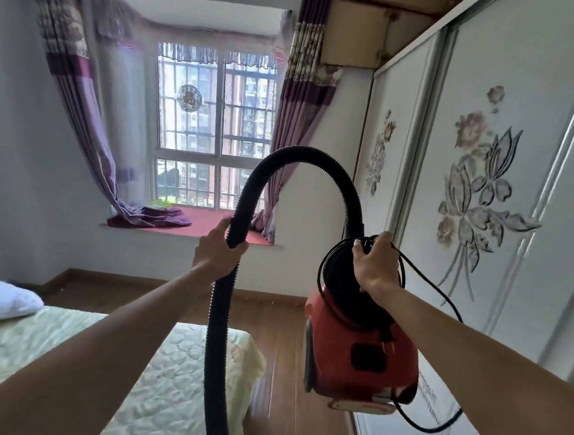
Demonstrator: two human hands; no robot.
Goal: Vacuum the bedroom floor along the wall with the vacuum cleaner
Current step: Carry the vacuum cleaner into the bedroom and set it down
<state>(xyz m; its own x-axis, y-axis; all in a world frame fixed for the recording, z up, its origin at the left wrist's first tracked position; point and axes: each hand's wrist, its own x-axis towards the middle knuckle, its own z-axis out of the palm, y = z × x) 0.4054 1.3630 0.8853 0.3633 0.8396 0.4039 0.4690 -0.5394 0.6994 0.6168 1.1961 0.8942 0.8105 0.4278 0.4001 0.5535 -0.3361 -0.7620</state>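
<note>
My right hand [376,267] is wrapped around the top handle of the red vacuum cleaner [359,353], which hangs in the air above the wooden floor [284,323], close beside the flowered wardrobe doors [487,185]. My left hand [216,251] is curled around the black ribbed hose [304,157], which arches from the cleaner's top over to that hand and drops past the bed [78,365]. A black power cord [440,298] loops loosely from my right hand down beneath the cleaner.

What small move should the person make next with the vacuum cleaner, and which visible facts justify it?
Probably lower the red vacuum cleaner onto the wooden floor beside the wardrobe. The right hand holds it in the air by its top, the left hand grips the black hose, and no cleaning can start while the body hangs aloft.
</note>
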